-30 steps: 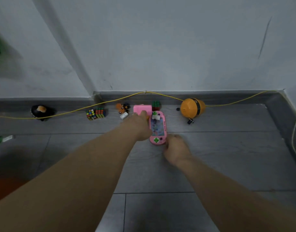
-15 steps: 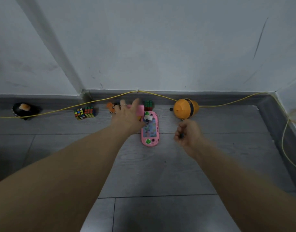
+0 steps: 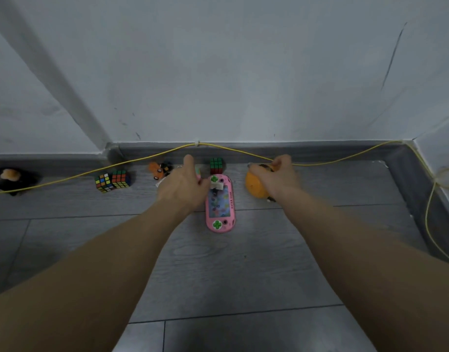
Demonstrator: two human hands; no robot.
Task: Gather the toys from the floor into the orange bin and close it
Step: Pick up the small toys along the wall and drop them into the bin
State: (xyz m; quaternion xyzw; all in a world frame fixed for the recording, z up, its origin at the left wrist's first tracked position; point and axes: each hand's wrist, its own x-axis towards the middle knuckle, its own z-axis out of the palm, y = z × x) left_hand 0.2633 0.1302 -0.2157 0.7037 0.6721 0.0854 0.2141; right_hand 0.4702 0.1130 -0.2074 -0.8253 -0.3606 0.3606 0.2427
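Right now my right hand [image 3: 278,177] curls its fingers over the orange ball toy [image 3: 255,186] by the wall; my left hand [image 3: 185,185] covers a pink toy — grip hidden. The yellow cord [image 3: 142,161] could snag — no bin in view.

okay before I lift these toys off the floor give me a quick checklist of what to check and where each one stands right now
1. Right hand has a grip on the orange ball toy: ok, fingers curl over its top.
2. Left hand has a hold on the pink block: cannot tell, the hand hides it.
3. Yellow cable clear of the ball toy: not ok, it runs right by the right hand.
4. Pink water game free to lift: ok, it lies flat with a small item on its top end.
5. Orange bin in sight for the drop: not ok, out of view.
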